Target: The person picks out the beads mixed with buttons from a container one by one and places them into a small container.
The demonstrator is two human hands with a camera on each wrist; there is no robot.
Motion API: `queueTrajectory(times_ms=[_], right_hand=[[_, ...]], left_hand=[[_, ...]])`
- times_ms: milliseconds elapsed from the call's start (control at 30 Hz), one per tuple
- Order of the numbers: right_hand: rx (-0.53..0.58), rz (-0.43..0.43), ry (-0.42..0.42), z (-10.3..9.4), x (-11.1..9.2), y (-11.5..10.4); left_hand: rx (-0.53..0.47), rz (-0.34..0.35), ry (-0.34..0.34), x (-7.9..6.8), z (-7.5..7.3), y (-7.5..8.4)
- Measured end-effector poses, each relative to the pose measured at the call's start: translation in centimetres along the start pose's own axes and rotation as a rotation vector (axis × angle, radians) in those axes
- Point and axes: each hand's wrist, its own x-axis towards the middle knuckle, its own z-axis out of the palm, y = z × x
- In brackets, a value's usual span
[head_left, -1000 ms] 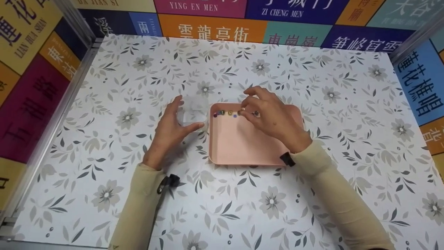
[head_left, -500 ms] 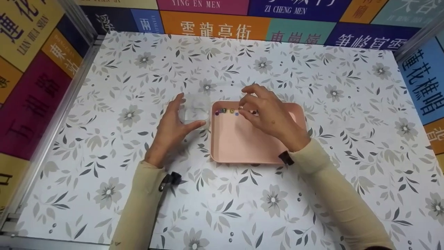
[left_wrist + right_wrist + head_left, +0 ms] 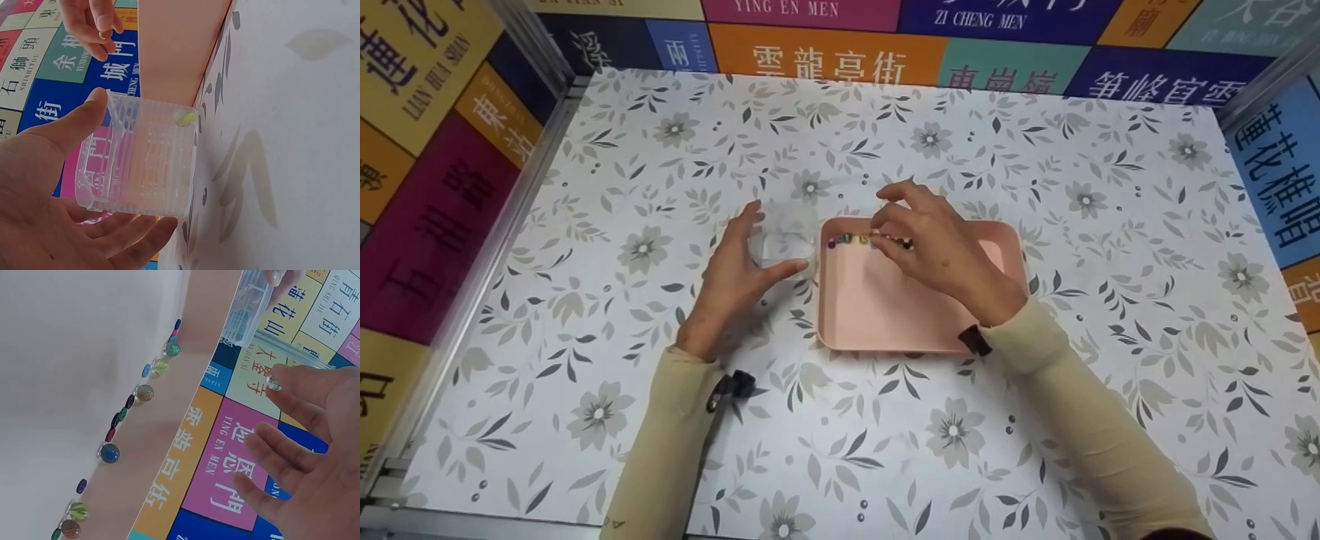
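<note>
Closest to me, two beige sleeves (image 3: 652,457) slant in over the floral tabletop (image 3: 825,480), the forearms drawing together towards a pink tray (image 3: 870,319). The left hand (image 3: 735,266) cups a clear box (image 3: 160,160) just left of the tray, thumb across its near side, fingers along its left, probably to keep so light a thing from sliding; a yellow-green marble (image 3: 184,117) lies inside, low down. The right hand (image 3: 934,244) hangs above the tray, pinching what looks like another small marble (image 3: 273,384) by thumb and forefinger, the other fingers spread, likely to leave the neighbours undisturbed. Along the tray's far wall, loose marbles (image 3: 110,453) and flat discs (image 3: 82,486) lie in a row, perhaps so each can be picked singly. Lettered panels (image 3: 840,65) stand beyond
</note>
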Motion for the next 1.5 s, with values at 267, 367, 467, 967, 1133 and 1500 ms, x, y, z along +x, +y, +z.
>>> queueTrajectory(times_ms=[267, 367, 467, 967, 1133, 1500], right_hand=[[0.008, -0.020, 0.013, 0.1, 0.1, -0.1], [0.009, -0.020, 0.013, 0.2, 0.2, -0.2], [0.017, -0.023, 0.010, 0.3, 0.3, -0.4], [0.018, -0.027, -0.015, 0.7, 0.7, -1.0], [0.005, -0.042, -0.014, 1.0, 0.8, -1.2], [0.011, -0.035, -0.028, 1.3, 1.3, -1.6]], left_hand=[[-0.004, 0.019, -0.003, -0.1, -0.1, 0.0], [-0.008, 0.024, -0.004, -0.1, -0.1, 0.0], [-0.004, 0.021, -0.005, -0.1, -0.1, 0.0], [0.000, 0.004, -0.007, -0.1, -0.1, 0.1], [0.000, -0.001, -0.003, -0.1, -0.1, 0.0], [0.000, 0.008, 0.003, -0.2, -0.1, 0.1]])
